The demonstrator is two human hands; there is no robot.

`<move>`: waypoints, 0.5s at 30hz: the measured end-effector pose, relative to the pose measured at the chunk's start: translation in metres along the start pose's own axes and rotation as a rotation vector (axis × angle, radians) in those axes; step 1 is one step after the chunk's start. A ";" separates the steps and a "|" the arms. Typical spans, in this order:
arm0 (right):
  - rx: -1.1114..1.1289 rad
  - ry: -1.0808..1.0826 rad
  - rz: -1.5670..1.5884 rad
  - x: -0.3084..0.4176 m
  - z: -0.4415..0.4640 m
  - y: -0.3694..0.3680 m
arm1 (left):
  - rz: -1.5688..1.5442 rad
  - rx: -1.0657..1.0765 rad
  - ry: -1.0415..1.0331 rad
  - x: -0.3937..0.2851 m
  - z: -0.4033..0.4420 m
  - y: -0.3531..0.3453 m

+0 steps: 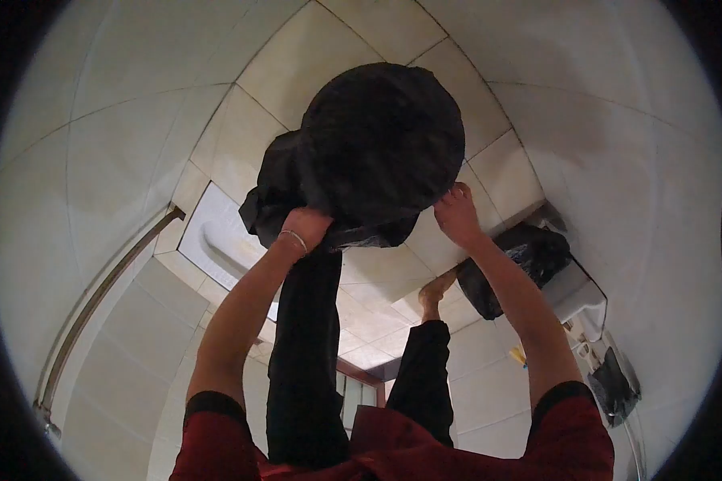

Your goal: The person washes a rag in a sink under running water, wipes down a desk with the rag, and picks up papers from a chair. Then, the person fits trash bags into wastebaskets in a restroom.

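Observation:
A large black trash bag (381, 144) spreads in a wide round shape in front of me, with looser folds bunched at its left side. Whether a bin sits inside it is hidden. My left hand (309, 227), with a thin bracelet at the wrist, grips the bag at its lower left; the fingertips disappear into the dark folds. At the lower right edge of the round part, my right hand (457, 216) pinches the bag's edge with curled fingers.
A white squat toilet (208, 232) is set in the tiled floor (369, 293) on the left. Another black plastic bag (517, 264) lies by the right wall, close to my bare foot (435, 295). A pipe-like rail (96, 309) runs along the left wall.

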State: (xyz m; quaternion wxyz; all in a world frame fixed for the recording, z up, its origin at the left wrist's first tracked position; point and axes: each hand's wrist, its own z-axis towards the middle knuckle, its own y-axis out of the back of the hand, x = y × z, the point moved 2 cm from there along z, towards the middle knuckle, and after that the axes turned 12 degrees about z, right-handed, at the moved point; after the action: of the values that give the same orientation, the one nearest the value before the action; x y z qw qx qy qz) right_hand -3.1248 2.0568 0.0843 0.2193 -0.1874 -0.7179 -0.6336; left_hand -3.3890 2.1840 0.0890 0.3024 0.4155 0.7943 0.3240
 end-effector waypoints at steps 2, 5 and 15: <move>0.148 -0.146 0.040 -0.006 0.005 -0.011 | 0.001 -0.001 0.026 0.003 0.004 0.002; 0.029 -0.250 0.232 -0.028 0.004 -0.029 | 0.114 0.267 0.074 0.013 0.017 -0.003; 0.235 -0.452 0.323 0.036 0.109 0.018 | -0.584 0.030 0.282 0.045 0.022 -0.015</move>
State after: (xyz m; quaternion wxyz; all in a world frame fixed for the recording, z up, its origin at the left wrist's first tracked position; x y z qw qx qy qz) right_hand -3.1537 2.1667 0.1080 0.1719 -0.4087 -0.7778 -0.4455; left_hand -3.4008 2.2211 0.0545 0.2635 0.1256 0.9187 0.2661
